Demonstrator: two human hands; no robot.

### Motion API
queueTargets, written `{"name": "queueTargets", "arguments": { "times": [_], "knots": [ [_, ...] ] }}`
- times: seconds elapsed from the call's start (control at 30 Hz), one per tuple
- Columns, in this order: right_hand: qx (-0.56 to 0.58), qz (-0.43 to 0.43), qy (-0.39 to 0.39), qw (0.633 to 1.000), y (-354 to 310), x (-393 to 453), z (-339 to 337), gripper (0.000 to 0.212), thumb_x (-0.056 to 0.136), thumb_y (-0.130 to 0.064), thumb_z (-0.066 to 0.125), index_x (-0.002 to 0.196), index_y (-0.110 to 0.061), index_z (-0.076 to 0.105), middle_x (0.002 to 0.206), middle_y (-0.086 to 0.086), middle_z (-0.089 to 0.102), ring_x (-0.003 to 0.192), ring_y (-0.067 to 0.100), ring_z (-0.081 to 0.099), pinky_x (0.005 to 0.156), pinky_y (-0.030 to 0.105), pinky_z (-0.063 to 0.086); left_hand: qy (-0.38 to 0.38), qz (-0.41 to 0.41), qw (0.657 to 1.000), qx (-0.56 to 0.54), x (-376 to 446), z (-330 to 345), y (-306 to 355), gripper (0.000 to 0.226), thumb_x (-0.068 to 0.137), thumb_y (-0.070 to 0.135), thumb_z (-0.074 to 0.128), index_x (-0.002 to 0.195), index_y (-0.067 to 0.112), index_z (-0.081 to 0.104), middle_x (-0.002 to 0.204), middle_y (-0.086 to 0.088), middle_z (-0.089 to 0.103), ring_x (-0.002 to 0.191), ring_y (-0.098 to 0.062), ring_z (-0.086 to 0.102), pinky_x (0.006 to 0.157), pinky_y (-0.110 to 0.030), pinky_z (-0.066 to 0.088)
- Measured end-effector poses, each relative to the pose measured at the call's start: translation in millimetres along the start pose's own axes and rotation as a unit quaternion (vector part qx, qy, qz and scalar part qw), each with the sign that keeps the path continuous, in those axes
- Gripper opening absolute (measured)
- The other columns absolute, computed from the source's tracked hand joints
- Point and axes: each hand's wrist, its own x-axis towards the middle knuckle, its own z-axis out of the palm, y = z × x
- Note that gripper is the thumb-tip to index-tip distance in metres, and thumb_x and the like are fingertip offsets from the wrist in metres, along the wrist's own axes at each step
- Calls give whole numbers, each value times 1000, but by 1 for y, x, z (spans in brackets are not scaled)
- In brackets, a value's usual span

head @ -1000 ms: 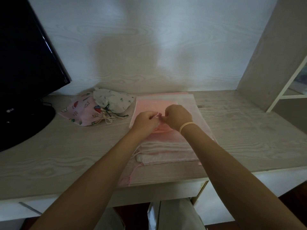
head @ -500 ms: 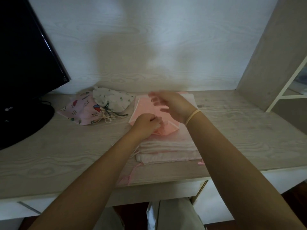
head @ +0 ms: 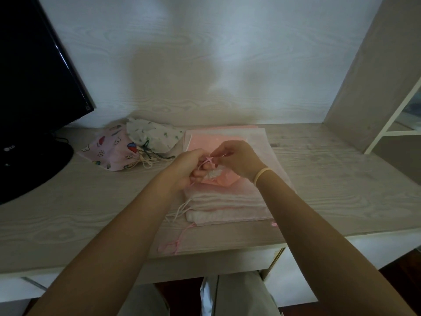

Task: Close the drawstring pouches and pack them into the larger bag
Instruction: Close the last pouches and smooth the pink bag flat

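From the head camera, the right hand [head: 237, 159] has come back in from the open, reaching pose it had half a second ago, when its fingers were spread above the pink pouch [head: 219, 179]. Now its fingertips pinch a strand of the pink cord [head: 210, 159] and draw it up and to the right. The left hand [head: 190, 168] has stayed put, fingers curled round the gathered neck of the pouch, with the cord crossing in a small X between the two hands. The neck looks bunched tight (a pale puckered tuft shows just below the crossing), so I judge the pouch is drawn closed and the cord is being tied off or wound round.

The pouch sits on the stack of pink and white bags [head: 227, 201] at the middle of the desk [head: 330, 179], their loose cords trailing toward the near edge. Two printed pouches [head: 127, 149] lie just left of the stack, necks cinched, beside the monitor [head: 34, 87]. Which piece of the stack is the larger bag I cannot tell.

For the task this means closing is nearly done on this pouch, while packing has not begun: nothing is inside any bag as far as can be seen.
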Motion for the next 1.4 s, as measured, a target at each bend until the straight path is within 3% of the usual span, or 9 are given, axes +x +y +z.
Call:
{"name": "queueTargets", "arguments": {
  "times": [0.17,0.37,0.53,0.7,0.87,1.03,1.13,1.23,1.4],
  "knots": [
    [-39,6,-7,999,2,1,-5,3,83,-7,71,86,-8,71,84,11,71,78,21,65,77,32,54,20,34,998,49,2,-3,-4,22,103,15,42,91,3,56,54,2,46,34,-5,27,32,-15,16],
    [-47,36,-67,996,1,-4,-11,9,88,-13,66,94,-6,65,85,2,63,79,15,57,68,19,45,91,115,980,137,1,-3,-6,16,101,7,45,94,10,59,62,-3,50,38,-8,32,37,-17,23],
    [11,33,-65,997,-6,-6,-5,24,82,-10,72,99,0,59,94,17,71,80,19,63,73,28,51,98,158,948,260,3,3,-4,10,102,12,42,104,11,51,64,-5,54,46,-12,42,43,-22,31],
    [-41,17,-53,998,-8,-1,2,20,77,-11,77,82,-12,58,89,17,71,86,31,68,80,40,54,125,190,927,299,3,4,-5,11,102,10,41,112,11,46,68,-4,56,48,-8,48,41,-14,35],
    [-40,20,-31,999,-10,-3,5,17,76,-2,73,79,-10,59,74,8,70,67,16,65,67,25,52,148,189,926,291,10,1,-10,9,100,16,47,109,14,43,76,-6,59,56,-14,53,50,-26,37],
    [-59,7,2,998,-10,-7,9,15,77,-2,70,79,-12,60,66,-1,68,59,6,63,58,11,46,189,188,925,272,7,3,-10,15,95,20,61,88,16,48,63,-1,65,51,-13,58,56,-29,42],
    [-76,-15,37,996,-5,-8,12,16,78,-3,70,78,-14,59,68,2,70,66,14,68,62,19,53,213,199,911,292,2,1,-6,16,89,23,70,83,17,56,69,3,68,56,-7,61,58,-28,47],
    [-82,-13,60,995,0,-6,14,17,79,-5,71,79,-16,59,73,6,71,70,17,69,67,28,57,199,189,916,293,-5,-2,-3,16,81,24,75,89,16,64,80,3,73,76,-12,69,74,-32,54],
    [-84,-28,63,994,2,-5,17,14,81,-4,71,82,-15,63,78,8,72,74,20,69,71,29,56,208,182,919,281,-8,-6,-3,35,73,13,81,94,22,53,89,0,71,84,-17,68,75,-34,53]
  ]
}}
